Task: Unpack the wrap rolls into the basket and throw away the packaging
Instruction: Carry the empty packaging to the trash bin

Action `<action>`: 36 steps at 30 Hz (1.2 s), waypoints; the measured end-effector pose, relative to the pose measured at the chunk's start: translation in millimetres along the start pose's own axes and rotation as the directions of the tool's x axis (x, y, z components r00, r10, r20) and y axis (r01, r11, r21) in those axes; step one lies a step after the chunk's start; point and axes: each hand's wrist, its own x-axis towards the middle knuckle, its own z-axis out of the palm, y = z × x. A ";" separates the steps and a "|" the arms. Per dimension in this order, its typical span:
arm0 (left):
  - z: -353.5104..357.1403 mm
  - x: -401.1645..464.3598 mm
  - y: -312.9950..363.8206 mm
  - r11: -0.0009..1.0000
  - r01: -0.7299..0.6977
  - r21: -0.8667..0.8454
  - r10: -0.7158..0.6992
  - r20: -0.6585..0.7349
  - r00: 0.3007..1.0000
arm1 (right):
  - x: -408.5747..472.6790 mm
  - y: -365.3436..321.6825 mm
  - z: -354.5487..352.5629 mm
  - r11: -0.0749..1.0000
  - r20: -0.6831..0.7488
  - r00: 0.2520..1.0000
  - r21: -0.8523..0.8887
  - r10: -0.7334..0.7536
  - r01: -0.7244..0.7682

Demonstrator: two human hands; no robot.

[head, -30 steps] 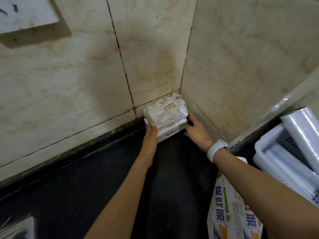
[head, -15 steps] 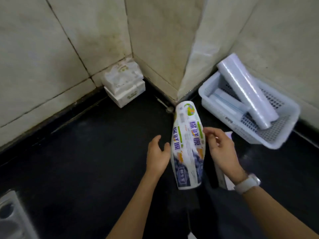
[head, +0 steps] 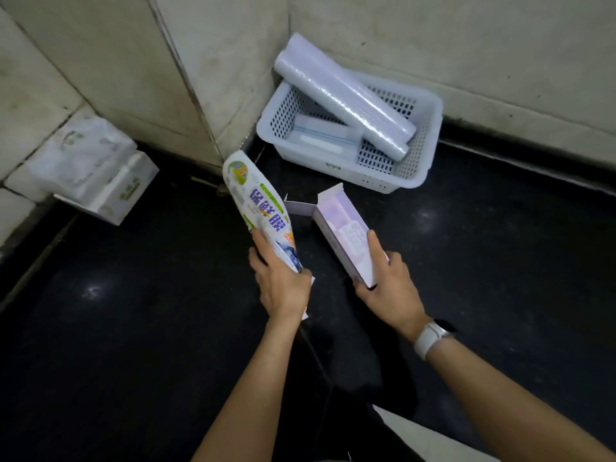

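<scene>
The left hand (head: 283, 285) is gripping the printed wrapper (head: 258, 211) and the right hand (head: 386, 281) is clutching the open box (head: 346, 235), whose loose flap risks snagging the basket (head: 423, 168).

Both bare forearms reach forward and down. The left hand (head: 283, 281) is closed around the lower end of a wrapper (head: 258, 208). The right hand (head: 388, 281), wrist banded by a watch (head: 431, 336), grips a box (head: 348, 238) at its near end.
</scene>
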 end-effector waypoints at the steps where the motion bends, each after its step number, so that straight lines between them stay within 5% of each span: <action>1: -2.0 -1.3 -0.2 0.998 -0.019 -0.053 0.020 0.003 1.000 | -2.9 2.8 -2.5 0.999 -0.009 1.000 0.036 -0.006 0.006; 6: -17.5 -37.3 -1.4 0.948 -0.168 -0.272 0.184 0.032 0.982 | -38.0 25.7 -22.7 0.972 -0.101 0.995 0.234 -0.008 0.031; 12: -7.7 -133.0 4.5 0.890 -0.374 -0.261 0.407 0.088 0.909 | -132.2 83.3 -51.1 0.902 -0.271 0.961 0.426 0.056 0.068; 19: 88.5 -306.3 16.5 0.816 -0.506 -0.280 0.578 0.371 0.727 | -322.9 226.3 -76.8 0.796 -0.473 0.775 0.601 0.420 -0.065; 26: 202.5 -485.3 32.7 0.644 -0.686 -0.339 0.630 0.744 0.224 | -508.7 335.0 -88.5 0.598 -0.506 0.337 0.750 0.794 -0.282; 29: 247.7 -557.0 20.6 0.555 -0.703 -0.445 0.583 0.810 -0.052 | -578.1 354.8 -75.1 0.449 -0.429 0.134 0.844 0.893 -0.292; 33: 307.5 -680.4 -15.1 0.459 -0.738 -0.495 0.328 0.866 -0.376 | -687.1 374.5 -46.0 0.206 -0.258 -0.247 0.954 0.934 -0.215; 36: 340.5 -759.0 -41.0 0.373 -0.743 -0.556 0.171 0.828 -0.533 | -747.7 389.0 -32.5 0.097 -0.145 -0.412 0.986 0.899 -0.136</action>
